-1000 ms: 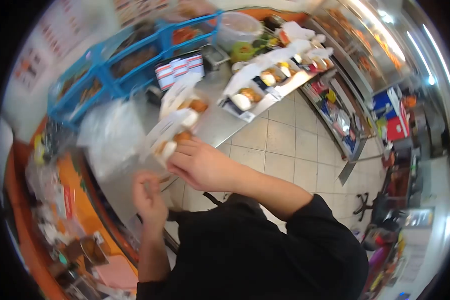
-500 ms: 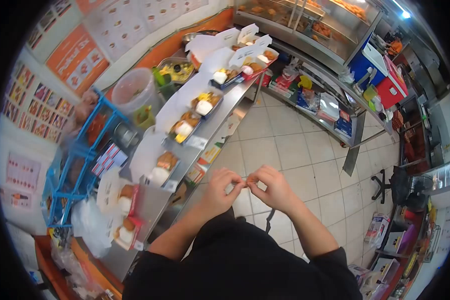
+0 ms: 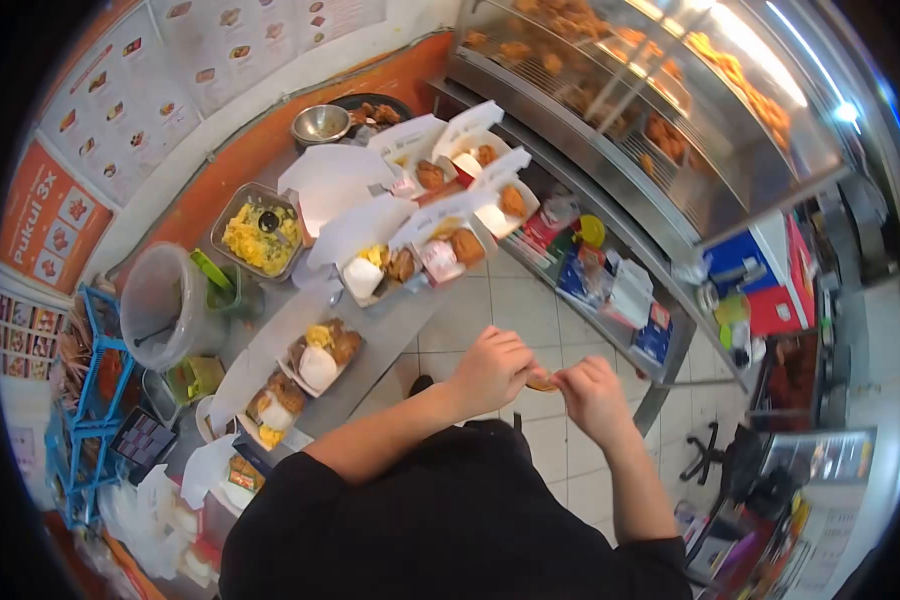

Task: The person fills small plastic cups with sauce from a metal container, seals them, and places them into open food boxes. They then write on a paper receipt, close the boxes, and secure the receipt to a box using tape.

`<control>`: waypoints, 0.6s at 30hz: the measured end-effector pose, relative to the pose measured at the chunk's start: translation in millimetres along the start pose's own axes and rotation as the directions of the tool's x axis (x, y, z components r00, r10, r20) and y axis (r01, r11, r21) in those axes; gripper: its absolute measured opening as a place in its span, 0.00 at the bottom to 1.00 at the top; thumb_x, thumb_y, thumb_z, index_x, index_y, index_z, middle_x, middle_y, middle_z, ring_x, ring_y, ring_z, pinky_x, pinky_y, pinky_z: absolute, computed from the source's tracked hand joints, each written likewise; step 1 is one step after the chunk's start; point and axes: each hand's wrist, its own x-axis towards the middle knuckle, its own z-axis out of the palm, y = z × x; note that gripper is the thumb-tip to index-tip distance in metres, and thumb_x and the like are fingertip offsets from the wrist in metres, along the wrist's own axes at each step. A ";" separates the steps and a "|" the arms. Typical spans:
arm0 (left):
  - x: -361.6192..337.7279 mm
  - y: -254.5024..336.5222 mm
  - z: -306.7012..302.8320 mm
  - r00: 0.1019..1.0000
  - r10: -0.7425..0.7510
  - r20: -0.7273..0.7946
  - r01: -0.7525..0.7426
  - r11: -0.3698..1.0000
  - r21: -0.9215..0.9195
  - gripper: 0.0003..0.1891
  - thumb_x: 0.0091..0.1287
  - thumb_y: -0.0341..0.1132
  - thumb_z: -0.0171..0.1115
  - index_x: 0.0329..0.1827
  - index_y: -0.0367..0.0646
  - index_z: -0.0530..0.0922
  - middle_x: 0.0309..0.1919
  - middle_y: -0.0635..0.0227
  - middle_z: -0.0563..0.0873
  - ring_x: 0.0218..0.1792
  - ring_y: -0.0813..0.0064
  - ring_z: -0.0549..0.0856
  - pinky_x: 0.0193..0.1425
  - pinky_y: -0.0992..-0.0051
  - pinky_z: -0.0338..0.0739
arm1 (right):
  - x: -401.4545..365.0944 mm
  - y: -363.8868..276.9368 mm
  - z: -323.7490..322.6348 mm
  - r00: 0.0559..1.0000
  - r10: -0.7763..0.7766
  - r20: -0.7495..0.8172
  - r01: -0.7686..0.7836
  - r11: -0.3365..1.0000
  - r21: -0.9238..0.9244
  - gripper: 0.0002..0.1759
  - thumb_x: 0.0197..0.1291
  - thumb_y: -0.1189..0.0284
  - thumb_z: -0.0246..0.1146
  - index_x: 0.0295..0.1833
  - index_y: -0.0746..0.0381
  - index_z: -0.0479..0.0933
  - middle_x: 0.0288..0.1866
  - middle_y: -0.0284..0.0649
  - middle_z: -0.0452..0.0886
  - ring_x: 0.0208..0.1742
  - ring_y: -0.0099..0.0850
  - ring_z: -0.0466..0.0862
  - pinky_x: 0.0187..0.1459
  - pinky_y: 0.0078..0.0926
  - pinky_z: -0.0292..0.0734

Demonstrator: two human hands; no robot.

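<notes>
My left hand (image 3: 495, 372) and my right hand (image 3: 592, 398) are close together in front of my body, above the floor. Both have their fingers pinched on a small yellowish-brown strip (image 3: 542, 384), stretched between them and too blurred to name. Left of my hands, open meal boxes line the metal counter. Nearest to my left hand is a box with rice, egg and fried chicken (image 3: 320, 358). Beyond it stands another box with rice and chicken (image 3: 378, 272), its lid up. A box holding a wrapped packet and fried chicken (image 3: 448, 254) stands at the counter's edge.
A tub of yellow scrambled egg (image 3: 255, 238), a clear bucket (image 3: 165, 310) and a steel bowl (image 3: 320, 124) stand along the wall. A glass cabinet of fried chicken (image 3: 610, 95) rises ahead, over a lower shelf (image 3: 620, 310). A wheeled chair (image 3: 708, 455) is at right.
My view has turned and moved forward, closer to the far boxes and the glass cabinet. My hands have drawn slightly apart, and the strip between them shows more.
</notes>
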 end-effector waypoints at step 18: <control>-158.2 -63.6 276.1 -0.481 -0.833 0.272 0.537 -0.526 -0.659 0.42 0.78 0.63 0.58 0.80 0.34 0.70 0.78 0.43 0.75 0.79 0.50 0.74 0.82 0.60 0.69 | 437.4 316.5 27.4 0.712 -0.191 0.676 0.031 0.970 0.242 0.07 0.73 0.70 0.66 0.49 0.63 0.83 0.36 0.50 0.88 0.34 0.47 0.88 0.40 0.41 0.82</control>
